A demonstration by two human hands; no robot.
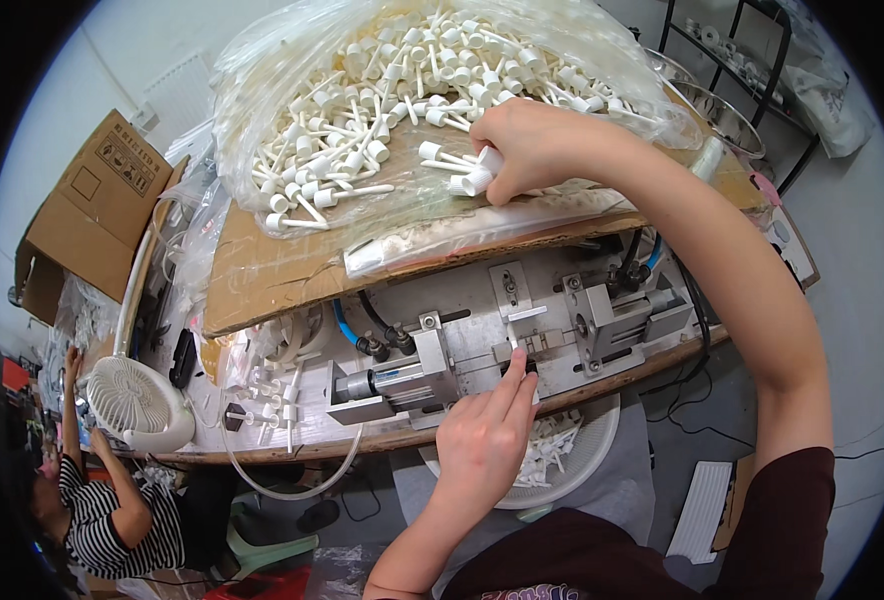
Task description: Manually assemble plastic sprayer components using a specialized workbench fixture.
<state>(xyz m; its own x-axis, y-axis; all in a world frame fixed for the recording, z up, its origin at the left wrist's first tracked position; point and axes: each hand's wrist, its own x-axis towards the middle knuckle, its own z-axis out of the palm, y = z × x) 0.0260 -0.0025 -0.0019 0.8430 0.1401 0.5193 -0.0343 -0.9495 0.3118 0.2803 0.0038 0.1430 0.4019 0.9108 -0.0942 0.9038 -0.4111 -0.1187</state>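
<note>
1. A wood-edged desk (pixel 652 366) carries a metal clamping device (pixel 612 325) in a pale-walled workroom; a black shelf (pixel 730 68) stands at upper right.
2. The right hand (pixel 522 150) grips white capped stems (pixel 469 180) above a cardboard sheet (pixel 262 280), beside a heap (pixel 412 85) on plastic.
3. The left hand (pixel 484 445) points its index finger at a white piece (pixel 513 338) in the device; whether it grips, one cannot tell.
4. The sheet partly hides blue hoses (pixel 345 322); a white fan (pixel 142 405) stands left.

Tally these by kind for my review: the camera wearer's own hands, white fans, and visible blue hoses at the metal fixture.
Own hands: 2 (left hand, right hand)
White fan: 1
Blue hoses: 2
Total: 5
</note>
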